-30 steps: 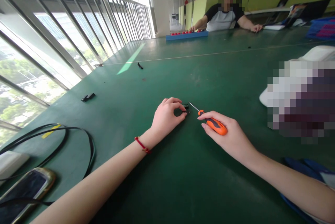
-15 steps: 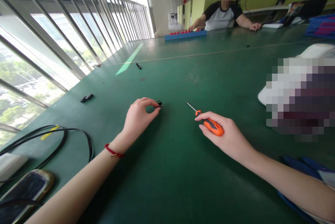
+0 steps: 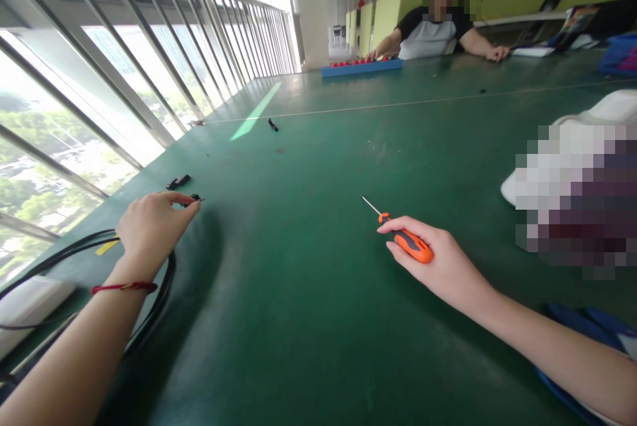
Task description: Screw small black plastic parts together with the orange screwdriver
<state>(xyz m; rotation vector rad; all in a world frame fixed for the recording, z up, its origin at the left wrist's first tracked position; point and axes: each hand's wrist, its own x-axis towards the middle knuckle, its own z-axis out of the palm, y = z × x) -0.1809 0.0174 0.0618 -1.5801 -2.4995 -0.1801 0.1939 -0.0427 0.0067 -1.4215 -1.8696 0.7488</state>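
Note:
My left hand (image 3: 152,223), with a red cord bracelet on its wrist, pinches a small black part (image 3: 192,200) between thumb and fingers. The part is mostly hidden, and its exact kind cannot be made out. Just beyond that hand, another small black piece (image 3: 178,182) lies on the green table (image 3: 298,293). On the right, my right hand (image 3: 442,250) is closed around the handle of an orange and black screwdriver (image 3: 414,245). Its thin metal shaft points up and to the left, clear of the black part.
Black cables (image 3: 166,280) loop beside a white box (image 3: 37,306) at left. A further black piece (image 3: 273,125) lies farther off. Across the table sits a person (image 3: 430,38) behind a blue tray (image 3: 362,68) with red items. At right is a white object (image 3: 602,111), partly pixelated.
My left hand has moved left across the table with the small black part. My right hand still holds the screwdriver in nearly the same place. The view has shifted slightly.

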